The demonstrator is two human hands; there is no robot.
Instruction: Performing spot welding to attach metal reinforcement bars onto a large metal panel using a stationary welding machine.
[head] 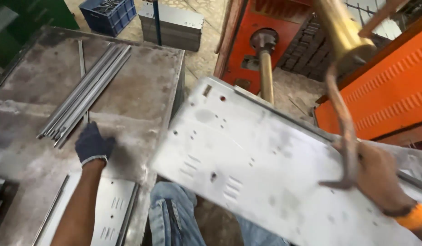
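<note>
While the right hand [379,175] grips the panel [265,168] at lower right, the gloved left hand [92,143] rests flat and empty on the counter [142,91] beside the rods [83,98]; nothing is joined yet.

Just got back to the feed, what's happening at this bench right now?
A person is at a metal workbench. The gloved left hand rests flat on the bench beside a bundle of thin metal strips. The bare right hand is on a large perforated sheet-metal panel, tilted across the lap, next to a curved copper arm of an orange machine. Another panel lies on the bench.
</note>
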